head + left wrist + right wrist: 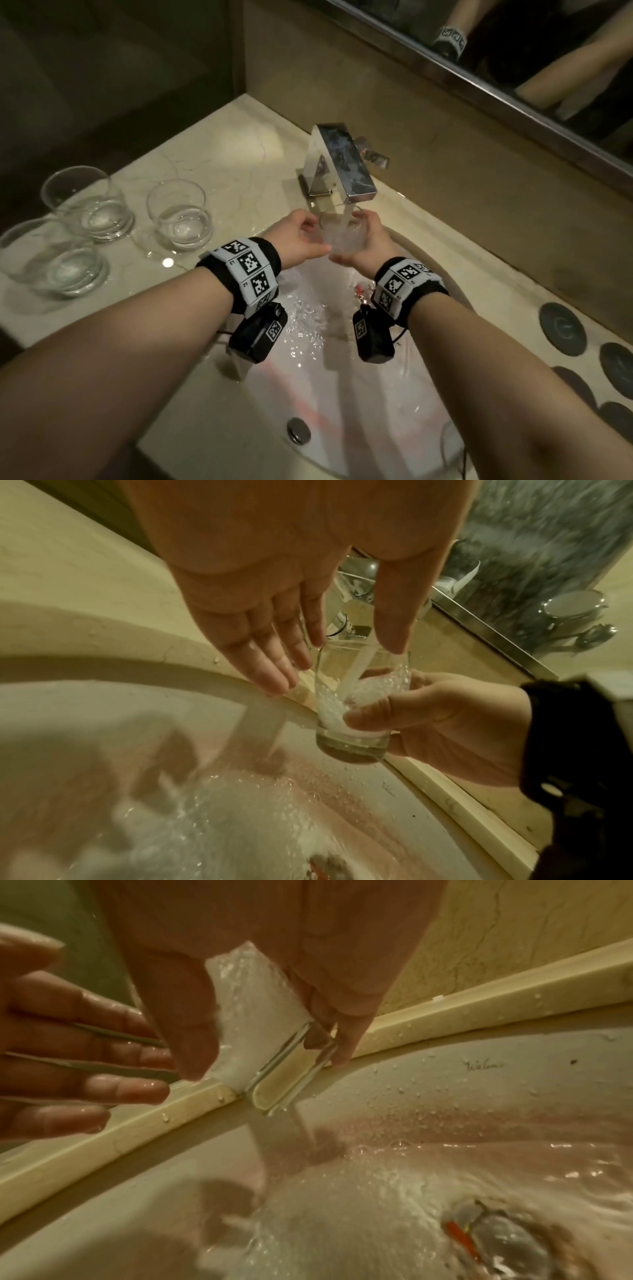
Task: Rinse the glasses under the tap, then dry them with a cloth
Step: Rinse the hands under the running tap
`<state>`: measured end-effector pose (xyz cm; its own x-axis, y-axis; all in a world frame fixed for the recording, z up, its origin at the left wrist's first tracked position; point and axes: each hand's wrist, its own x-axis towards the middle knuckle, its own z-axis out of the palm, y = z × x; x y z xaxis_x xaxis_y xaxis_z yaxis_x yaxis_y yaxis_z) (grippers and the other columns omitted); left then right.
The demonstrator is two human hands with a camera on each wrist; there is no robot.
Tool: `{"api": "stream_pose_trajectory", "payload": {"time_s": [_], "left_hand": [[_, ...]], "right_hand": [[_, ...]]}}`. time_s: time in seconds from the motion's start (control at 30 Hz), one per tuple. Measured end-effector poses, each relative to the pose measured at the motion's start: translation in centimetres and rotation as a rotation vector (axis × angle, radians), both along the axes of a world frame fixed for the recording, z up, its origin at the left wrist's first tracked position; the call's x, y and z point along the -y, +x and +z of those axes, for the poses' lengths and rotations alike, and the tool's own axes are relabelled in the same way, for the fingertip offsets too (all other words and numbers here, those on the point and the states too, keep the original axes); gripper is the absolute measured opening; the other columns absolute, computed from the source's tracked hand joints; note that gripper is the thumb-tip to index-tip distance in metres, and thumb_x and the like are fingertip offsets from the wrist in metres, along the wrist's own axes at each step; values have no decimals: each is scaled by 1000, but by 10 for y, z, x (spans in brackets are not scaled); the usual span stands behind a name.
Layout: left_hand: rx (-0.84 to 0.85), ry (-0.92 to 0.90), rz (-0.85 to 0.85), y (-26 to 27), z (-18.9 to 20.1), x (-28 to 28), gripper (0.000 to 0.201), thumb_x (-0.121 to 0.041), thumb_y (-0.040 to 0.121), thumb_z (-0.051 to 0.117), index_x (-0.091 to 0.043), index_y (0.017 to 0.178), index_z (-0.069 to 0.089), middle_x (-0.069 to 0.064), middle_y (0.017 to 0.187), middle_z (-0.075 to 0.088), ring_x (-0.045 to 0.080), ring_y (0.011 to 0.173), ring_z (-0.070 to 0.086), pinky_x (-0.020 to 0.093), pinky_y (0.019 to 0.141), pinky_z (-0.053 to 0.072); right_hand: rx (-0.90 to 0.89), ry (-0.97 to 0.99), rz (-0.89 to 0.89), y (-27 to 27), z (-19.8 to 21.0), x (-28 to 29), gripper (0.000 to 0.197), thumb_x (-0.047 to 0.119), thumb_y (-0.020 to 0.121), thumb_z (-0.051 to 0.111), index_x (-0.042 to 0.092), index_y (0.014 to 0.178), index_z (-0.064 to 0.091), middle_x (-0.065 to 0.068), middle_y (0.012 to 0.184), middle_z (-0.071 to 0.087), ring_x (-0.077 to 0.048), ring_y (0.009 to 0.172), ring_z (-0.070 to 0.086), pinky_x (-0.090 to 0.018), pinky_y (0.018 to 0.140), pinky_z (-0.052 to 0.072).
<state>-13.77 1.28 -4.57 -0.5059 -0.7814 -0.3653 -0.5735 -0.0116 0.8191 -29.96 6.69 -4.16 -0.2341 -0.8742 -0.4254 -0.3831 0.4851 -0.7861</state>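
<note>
A clear glass (344, 236) is held tilted under the chrome tap (342, 161), and running water foams inside it. My right hand (364, 241) grips its lower part, thumb on one side and fingers on the other; in the right wrist view the thick glass base (284, 1074) shows between them. My left hand (308, 229) hovers beside the rim with straight, wet fingers (274, 669). Its thumb tip reaches the glass rim (363, 647). Three more glasses (85, 202) (181, 216) (54, 260) stand on the counter at the left. No cloth is in view.
Water spills down into the white basin (394, 394) toward the metal drain (298, 430). Several dark round coasters (561, 332) lie on the marble counter at the right. A mirror (513, 51) runs along the wall behind the tap.
</note>
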Motion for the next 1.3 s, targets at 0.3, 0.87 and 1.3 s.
{"api": "stream_pose_trajectory", "payload": {"time_s": [0.3,0.87,1.3], "left_hand": [[5,13,-17,-1,1,2,69,-30,79,73,-15,137,38,-1,130,50,16,110,54,30,91,47],[120,-56,-41,-7,19,-12,65,-29,79,73,-13,134,42,2,131,52,18,110,54,29,91,44],[126,-90,-47,-10,37,-26,64,-25,80,73,-12,135,43,8,137,49,22,120,50,30,97,41]], "right_hand": [[-128,-67,4,-2,-15,5,94,12,68,84,17,141,25,2,125,42,-12,111,47,-25,98,40],[-602,-38,246,-24,24,-17,89,18,66,79,34,140,31,-1,125,39,-23,117,43,-35,96,43],[-1409,-80,605,-12,64,-37,80,12,75,66,32,140,24,-5,137,37,-26,129,34,-53,111,15]]}}
